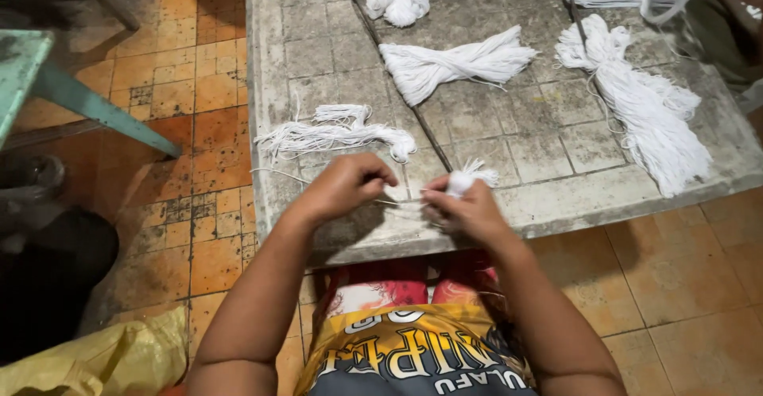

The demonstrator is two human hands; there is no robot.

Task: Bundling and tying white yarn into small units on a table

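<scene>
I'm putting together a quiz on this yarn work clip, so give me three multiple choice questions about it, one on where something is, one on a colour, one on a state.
1. Where does the small white tuft sit?
A. in the right hand
B. on the floor tiles
C. on the green furniture

2. What colour are the yarn bundles on the table?
A. red
B. white
C. blue

3. How do the two hands stand?
A. flat and open on the table
B. pinched shut, with thin string between them
C. hanging below the table

Answers:
1 A: the tuft sticks up from the right hand.
2 B: every bundle, like the middle one on the grey table, is white.
3 B: the left hand and right hand are closed fingertip to fingertip at the table's near edge, string running across.
</scene>
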